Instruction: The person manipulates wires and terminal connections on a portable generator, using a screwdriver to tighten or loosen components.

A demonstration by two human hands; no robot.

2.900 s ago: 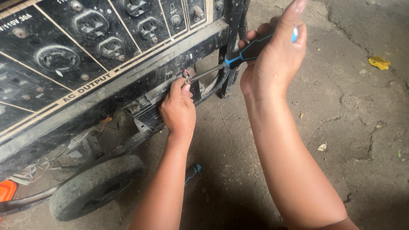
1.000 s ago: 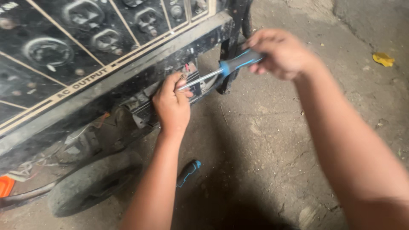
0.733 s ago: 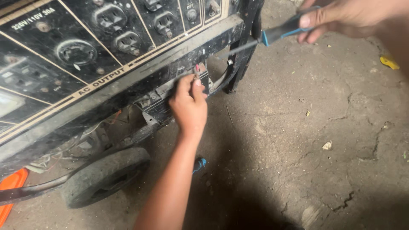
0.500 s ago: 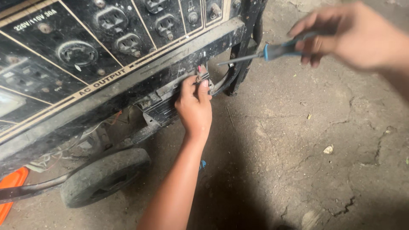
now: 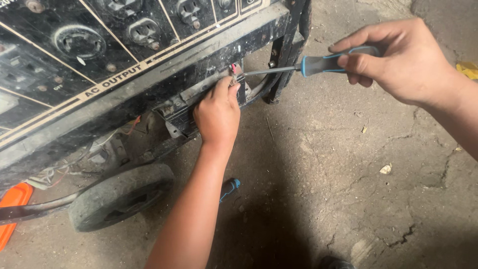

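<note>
A dirty black generator (image 5: 124,74) with sockets on its front panel fills the upper left. My left hand (image 5: 218,113) presses against a small metal bracket with wire terminals (image 5: 233,74) under the panel, fingers pinching there. My right hand (image 5: 398,60) grips a screwdriver (image 5: 318,64) with a blue and black handle; its steel shaft runs left and the tip meets the terminal by my left fingertips.
The generator's rubber wheel (image 5: 119,197) rests on cracked concrete floor (image 5: 348,189). A second blue-handled tool (image 5: 229,188) lies on the floor under my left forearm. An orange object (image 5: 12,209) sits at the left edge. A yellow scrap (image 5: 468,68) lies far right.
My right hand swung the screwdriver away from the terminal, up and to the right, then brought it back; its tip is again at the terminal. My left hand stayed on the bracket.
</note>
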